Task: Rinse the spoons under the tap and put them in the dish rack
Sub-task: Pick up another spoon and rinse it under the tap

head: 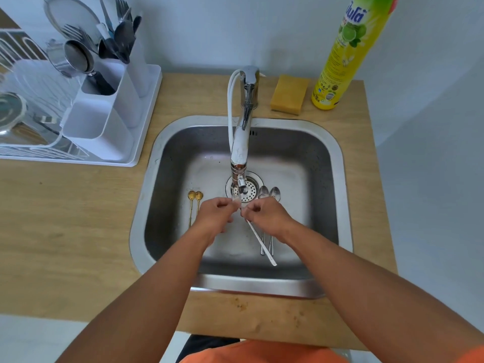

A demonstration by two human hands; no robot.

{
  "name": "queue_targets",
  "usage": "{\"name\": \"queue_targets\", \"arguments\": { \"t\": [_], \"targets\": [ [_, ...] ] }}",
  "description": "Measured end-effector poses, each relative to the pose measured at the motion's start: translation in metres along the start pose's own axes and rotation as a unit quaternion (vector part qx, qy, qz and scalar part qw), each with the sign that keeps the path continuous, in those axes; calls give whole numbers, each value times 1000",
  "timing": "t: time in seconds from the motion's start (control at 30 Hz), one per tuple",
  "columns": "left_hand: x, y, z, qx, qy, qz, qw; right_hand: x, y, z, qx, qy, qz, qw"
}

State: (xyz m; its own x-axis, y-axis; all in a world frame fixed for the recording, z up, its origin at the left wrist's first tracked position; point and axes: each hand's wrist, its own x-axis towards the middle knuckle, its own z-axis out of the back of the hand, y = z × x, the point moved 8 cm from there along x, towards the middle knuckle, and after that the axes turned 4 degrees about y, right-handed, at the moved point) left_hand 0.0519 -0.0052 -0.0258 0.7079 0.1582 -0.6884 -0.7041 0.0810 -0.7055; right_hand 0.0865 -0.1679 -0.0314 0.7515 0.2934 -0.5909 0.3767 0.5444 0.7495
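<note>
One silver spoon (260,241) held under the tap (242,142), handle slanting toward me; two gold spoons (194,203) and two silver spoons (269,205) lie flat in sink (337,163).

left hand (216,214) + right hand (264,213) | pinch spoon (262,243) | apparently under tap (239,153)

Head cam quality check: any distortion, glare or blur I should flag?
Head view: wide-angle bending, the dish soap bottle and dish rack lean outward; soft even light with mild sheen on the sink rim; the spoon bowl between the left hand and right hand is smeared under the tap.
</note>
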Motion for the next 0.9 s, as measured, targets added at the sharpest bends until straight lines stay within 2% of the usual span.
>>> {"name": "queue_targets", "arguments": {
  "t": [0.17,0.3,0.6,0.9],
  "targets": [
    [5,-2,-7,-31,-50,-16,998,-3,2,1,-82,-2,24,996],
    [5,5,-7,-44,-93,-9,995,-8,-1,8,-95,-18,14,995],
    [3,20,-20,-126,-35,16,991,-14,5,16,-120,-25,13,992],
    [1,6,-21,-136,-77,23,988,-15,9,16,-118,-11,32,992]
  ]
}}
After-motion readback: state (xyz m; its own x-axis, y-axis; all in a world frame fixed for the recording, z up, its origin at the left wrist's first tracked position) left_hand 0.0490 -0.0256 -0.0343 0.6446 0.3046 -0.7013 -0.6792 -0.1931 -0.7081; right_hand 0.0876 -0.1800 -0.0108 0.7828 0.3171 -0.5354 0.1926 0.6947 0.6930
